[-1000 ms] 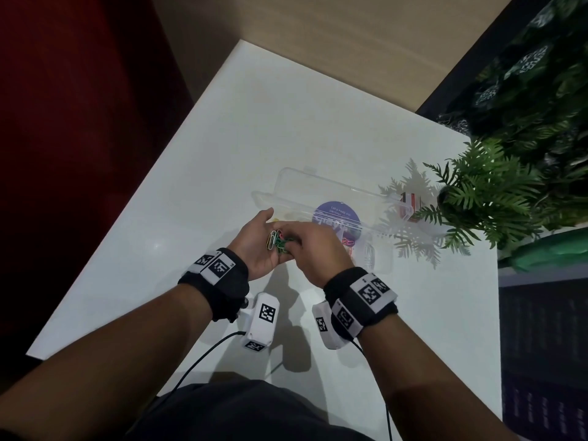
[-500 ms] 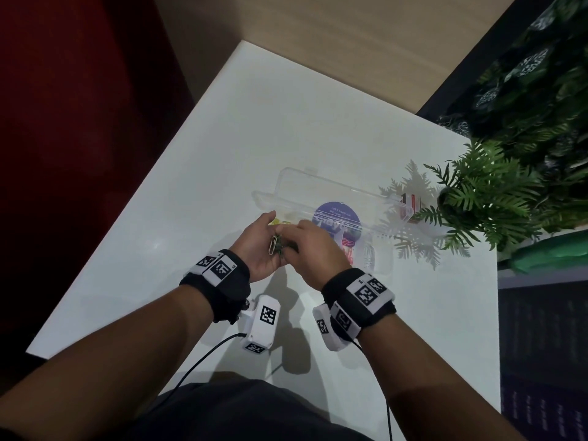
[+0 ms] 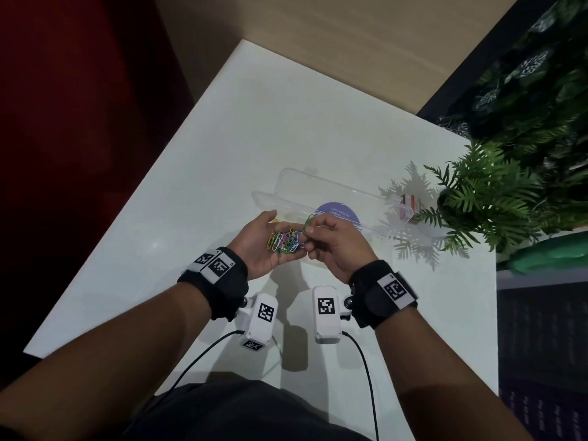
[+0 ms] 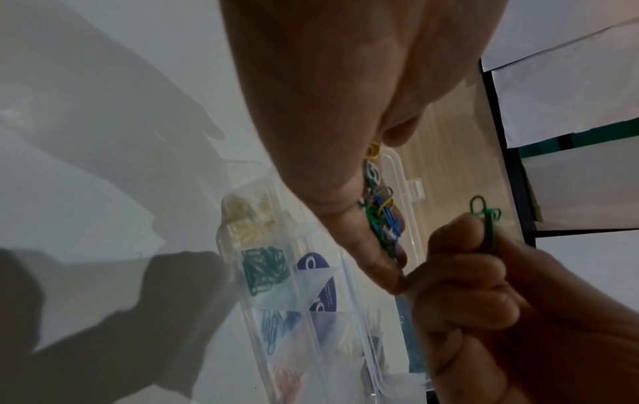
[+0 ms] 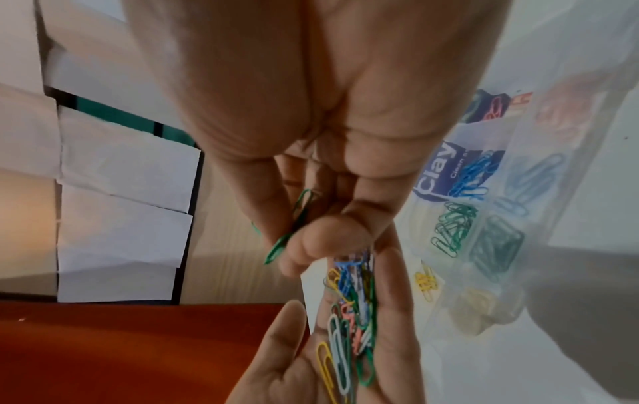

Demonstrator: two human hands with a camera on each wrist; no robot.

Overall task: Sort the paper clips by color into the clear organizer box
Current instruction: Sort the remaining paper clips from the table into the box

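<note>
My left hand [image 3: 256, 245] lies palm up over the table, fingers relaxed, and carries a loose pile of mixed-colour paper clips [image 3: 285, 241]. My right hand [image 3: 310, 229] sits at the pile's right edge, thumb and forefinger pinching green paper clips [image 3: 308, 221] that stick up above the fingers [image 4: 486, 218]. Just beyond both hands lies the clear organizer box [image 3: 321, 186], lid open. Its compartments hold yellow clips [image 4: 247, 218], green clips [image 4: 264, 268], blue clips [image 4: 276, 328] and pink ones further along.
The white table [image 3: 286, 122] drops off at its left edge to a dark red floor. A potted fern [image 3: 486, 202] stands right of the box, with a small carton [image 3: 409, 205] beside it. A purple round label [image 3: 339, 211] shows through the box.
My right hand has drawn back to the right off the left palm, with green clips pinched. The pile in the left palm, covered before, now shows.
</note>
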